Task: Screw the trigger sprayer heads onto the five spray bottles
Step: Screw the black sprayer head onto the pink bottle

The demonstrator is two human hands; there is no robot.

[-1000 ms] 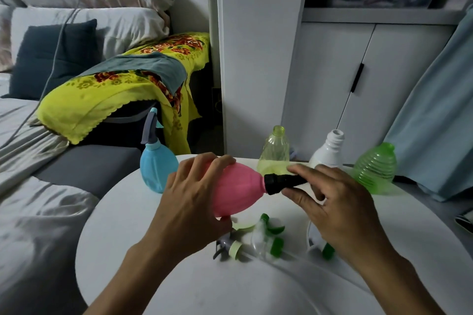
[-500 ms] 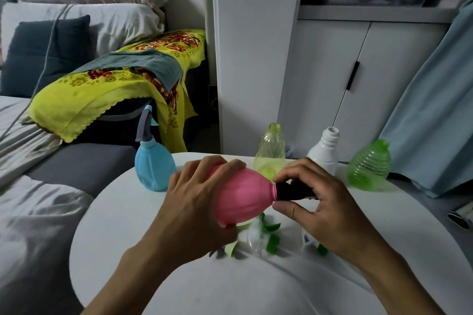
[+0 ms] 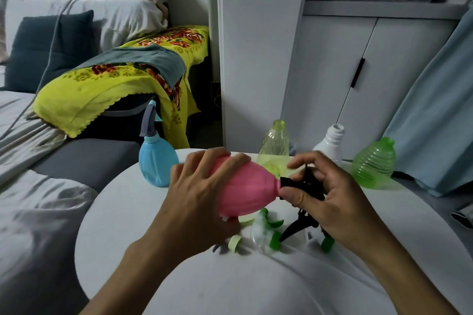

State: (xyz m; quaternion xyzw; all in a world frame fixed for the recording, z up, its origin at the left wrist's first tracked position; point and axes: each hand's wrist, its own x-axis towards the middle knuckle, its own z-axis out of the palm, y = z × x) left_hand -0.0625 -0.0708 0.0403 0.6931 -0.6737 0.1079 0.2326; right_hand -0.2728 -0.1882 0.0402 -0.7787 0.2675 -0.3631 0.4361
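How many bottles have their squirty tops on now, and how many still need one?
One looks done: the blue bottle stands with its sprayer on. One is in hand: the left hand holds the pink bottle sideways while the right hand works the black sprayer head at its neck. Three are left, with open necks: the yellow-green bottle, white bottle and green ribbed bottle. Loose sprayer heads lie on the table.

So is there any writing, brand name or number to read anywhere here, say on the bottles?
None can be read.
Pink bottle, blue bottle, yellow-green bottle, white bottle, green ribbed bottle: no labels or print showing.
Black sprayer head: no marking visible.
Dark gap beside the cabinet: a faint yellowish mark, too dim to read.
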